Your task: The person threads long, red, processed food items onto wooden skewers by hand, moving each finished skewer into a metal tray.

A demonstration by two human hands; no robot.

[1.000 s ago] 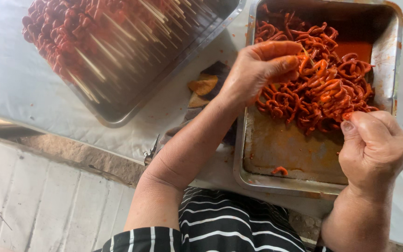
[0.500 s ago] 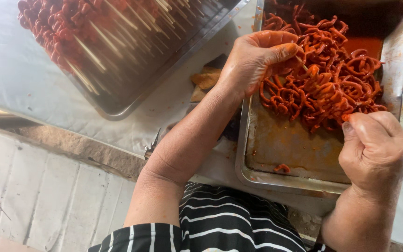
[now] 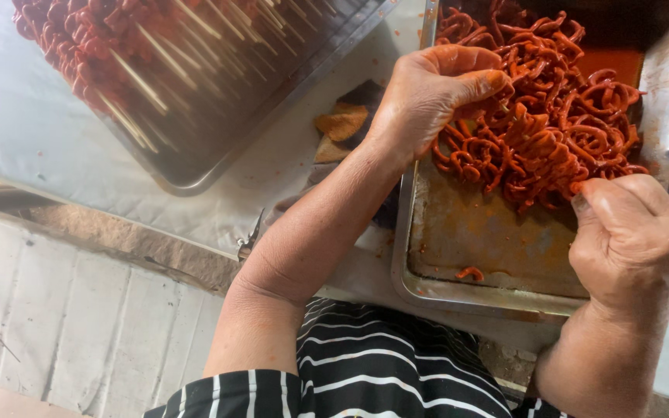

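Bottom centre of frame: black-and-white striped shirt [image 3: 373, 371], both forearms rising from it.

Right hand [image 3: 632, 240] sat at lower right, over the near right corner of the metal tray [image 3: 474, 290]. Fingers curled in tight, tips touching the near edge of the pile of red marinated strips [image 3: 543, 131]. Couldn't tell if a strip was actually pinched; fingers hid it.

Left hand [image 3: 431, 97] was upper centre, over the tray's left rim, thumb and fingers cupped into the left side of the pile, narrow grip on a few strips.

Pile filled the far half of the tray, in orange-red sauce. Near half was mostly bare, smeared metal, one stray strip piece [image 3: 470, 273] near the front rim.

Just left of the tray: dark scraps with an orange-stained piece [image 3: 342, 124] on the white table cover [image 3: 25, 131].

Upper left: second metal tray [image 3: 218, 155], blurred, holding red skewered pieces on wooden sticks [image 3: 94, 46].
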